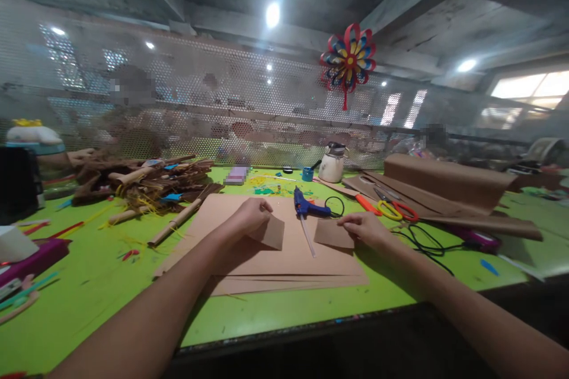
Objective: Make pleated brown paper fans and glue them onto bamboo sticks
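Kettle [331,169], white with a dark lid, stood upright at the back of the green table [267,311], its contents hidden by the lid. Just left of it stood a small blue pot [307,174], too small in view to show what it held.

Nearer the person, a stack of large brown sheets [284,266] lay flat. Over its left part the left hand [256,214], fingers curled, gripped the left paper piece [272,233]; the exact placing of the thumb could not be told. Toward the stack's right edge the right hand [368,228] pinched the right paper piece [332,235] by its upper right corner between thumb and fingers. The two pieces were apart, and between them lay a blue glue gun [306,206], a translucent glue stick [308,238] jutting from its rear toward the person.

Scissors with yellow and red handles [405,211] lay beyond the right hand, near a broad brown paper roll [448,183]. A heap of crumpled brown paper [146,182] covered the left rear of the table
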The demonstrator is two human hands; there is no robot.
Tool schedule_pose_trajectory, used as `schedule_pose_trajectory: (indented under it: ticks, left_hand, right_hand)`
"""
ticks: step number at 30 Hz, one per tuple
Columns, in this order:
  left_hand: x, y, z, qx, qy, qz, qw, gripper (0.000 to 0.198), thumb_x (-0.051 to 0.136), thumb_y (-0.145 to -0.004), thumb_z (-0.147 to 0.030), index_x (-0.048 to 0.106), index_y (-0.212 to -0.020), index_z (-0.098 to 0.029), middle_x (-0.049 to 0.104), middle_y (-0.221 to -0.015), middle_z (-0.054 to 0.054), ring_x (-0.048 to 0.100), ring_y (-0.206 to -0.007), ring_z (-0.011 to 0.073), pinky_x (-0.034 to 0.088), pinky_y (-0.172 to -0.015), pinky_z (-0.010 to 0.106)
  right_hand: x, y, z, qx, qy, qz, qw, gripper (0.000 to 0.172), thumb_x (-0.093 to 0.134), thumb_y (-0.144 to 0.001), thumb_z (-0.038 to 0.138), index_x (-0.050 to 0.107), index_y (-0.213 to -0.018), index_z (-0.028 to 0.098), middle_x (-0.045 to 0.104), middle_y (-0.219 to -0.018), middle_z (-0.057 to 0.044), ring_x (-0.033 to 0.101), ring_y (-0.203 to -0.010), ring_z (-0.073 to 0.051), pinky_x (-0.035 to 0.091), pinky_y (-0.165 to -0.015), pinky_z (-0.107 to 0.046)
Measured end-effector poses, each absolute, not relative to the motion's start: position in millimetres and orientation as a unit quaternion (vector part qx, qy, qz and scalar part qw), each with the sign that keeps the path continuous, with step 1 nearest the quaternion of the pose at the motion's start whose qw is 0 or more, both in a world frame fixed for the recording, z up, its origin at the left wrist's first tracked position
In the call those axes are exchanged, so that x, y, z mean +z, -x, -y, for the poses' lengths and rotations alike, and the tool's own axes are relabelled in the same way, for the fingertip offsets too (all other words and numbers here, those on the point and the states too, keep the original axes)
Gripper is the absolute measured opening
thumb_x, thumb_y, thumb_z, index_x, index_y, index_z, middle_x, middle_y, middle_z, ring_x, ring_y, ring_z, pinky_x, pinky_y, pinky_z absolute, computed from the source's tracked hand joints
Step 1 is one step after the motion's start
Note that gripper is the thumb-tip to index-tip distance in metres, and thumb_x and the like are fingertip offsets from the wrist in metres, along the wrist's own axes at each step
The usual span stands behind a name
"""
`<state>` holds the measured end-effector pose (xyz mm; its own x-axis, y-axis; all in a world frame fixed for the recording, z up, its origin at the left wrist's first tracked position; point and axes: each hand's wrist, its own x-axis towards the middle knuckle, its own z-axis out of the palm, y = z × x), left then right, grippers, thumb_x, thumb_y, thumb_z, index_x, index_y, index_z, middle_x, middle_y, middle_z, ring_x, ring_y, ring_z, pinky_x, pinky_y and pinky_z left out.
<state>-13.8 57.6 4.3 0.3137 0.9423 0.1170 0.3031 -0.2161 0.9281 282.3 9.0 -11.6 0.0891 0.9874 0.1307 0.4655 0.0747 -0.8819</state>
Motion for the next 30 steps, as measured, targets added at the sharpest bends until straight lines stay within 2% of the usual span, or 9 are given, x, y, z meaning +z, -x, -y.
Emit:
schedule_pose_trajectory:
  ticks: [3,11,13,15,18,20,23,26,30]
  left_hand:
    - [15,10,-69,0.331,-0.728,-0.51,0.318,0.013,0.06,-0.057,-0.02,0.059,-0.069,-0.016,0.06,-0.062,0.004,0.053,-0.059,0.0185,0.037,-0.052,0.026]
    - [16,7,-75,0.295,-0.756,-0.521,0.265,0.017,0.054,-0.057,-0.017,0.063,-0.071,-0.015,0.062,-0.066,0.005,0.054,-0.061,0.018,0.033,-0.05,0.023]
    - [16,5,-74,0.295,-0.762,-0.514,0.262,0.018,0.052,-0.058,-0.016,0.063,-0.072,-0.015,0.063,-0.069,0.006,0.054,-0.064,0.0183,0.034,-0.051,0.023]
    - [18,4,-71,0.296,-0.765,-0.51,0.26,0.02,0.05,-0.059,-0.015,0.063,-0.074,-0.015,0.063,-0.072,0.006,0.055,-0.065,0.0182,0.034,-0.051,0.023]
    - [21,3,-66,0.308,-0.761,-0.495,0.283,0.029,0.048,-0.061,-0.015,0.062,-0.086,-0.015,0.062,-0.075,0.007,0.055,-0.064,0.0175,0.035,-0.05,0.023]
    - [23,2,-62,0.332,-0.755,-0.469,0.316,0.034,0.048,-0.064,-0.016,0.059,-0.096,-0.015,0.061,-0.076,0.006,0.054,-0.062,0.0168,0.036,-0.049,0.022]
    - [25,0,-57,0.363,-0.74,-0.437,0.359,0.033,0.051,-0.066,-0.018,0.056,-0.099,-0.016,0.06,-0.073,0.005,0.054,-0.061,0.0155,0.038,-0.049,0.022]
    - [27,-2,-55,0.37,-0.718,-0.424,0.409,0.027,0.056,-0.067,-0.021,0.054,-0.093,-0.015,0.056,-0.065,0.001,0.052,-0.054,0.013,0.038,-0.045,0.02]
    - [27,-2,-55,0.37,-0.695,-0.387,0.48,0.023,0.061,-0.067,-0.028,0.054,-0.084,-0.014,0.056,-0.062,0.0,0.051,-0.049,0.0119,0.037,-0.042,0.02]
  right_hand:
    - [-15,-266,-21,0.327,0.611,0.595,0.407,0.018,0.056,-0.061,0.016,0.07,-0.072,0.009,0.045,-0.035,0.003,0.036,-0.033,-0.007,0.025,-0.037,-0.02]
    - [-21,-237,-56,0.261,0.625,0.609,0.412,0.017,0.053,-0.063,0.013,0.069,-0.068,0.011,0.044,-0.033,0.003,0.039,-0.033,-0.009,0.026,-0.037,-0.02]
    - [-22,-238,-56,0.229,0.62,0.634,0.402,0.016,0.054,-0.064,0.015,0.07,-0.068,0.014,0.054,-0.042,0.0,0.047,-0.04,-0.011,0.032,-0.042,-0.022]
    - [-21,-240,-52,0.197,0.611,0.658,0.395,0.014,0.057,-0.064,0.016,0.07,-0.07,0.017,0.064,-0.061,-0.004,0.056,-0.057,-0.016,0.038,-0.052,-0.025]
    - [-18,-244,-44,0.112,0.617,0.688,0.365,0.022,0.059,-0.068,0.022,0.069,-0.088,0.02,0.068,-0.083,-0.007,0.058,-0.075,-0.02,0.039,-0.064,-0.028]
    - [-16,-246,-38,0.017,0.63,0.704,0.328,0.025,0.055,-0.074,0.027,0.067,-0.096,0.02,0.067,-0.085,-0.009,0.058,-0.076,-0.021,0.038,-0.065,-0.029]
    - [-9,-246,-27,-0.084,0.621,0.707,0.328,0.024,0.047,-0.081,0.029,0.067,-0.087,0.016,0.066,-0.084,-0.011,0.058,-0.076,-0.021,0.038,-0.067,-0.028]
    - [6,-236,-21,-0.056,0.569,0.722,0.391,0.027,0.046,-0.083,0.031,0.067,-0.077,0.015,0.066,-0.078,-0.009,0.057,-0.07,-0.018,0.039,-0.066,-0.027]
    - [25,-210,-28,0.099,0.507,0.745,0.422,0.03,0.05,-0.08,0.039,0.067,-0.073,0.015,0.065,-0.067,-0.004,0.054,-0.061,-0.015,0.038,-0.058,-0.025]
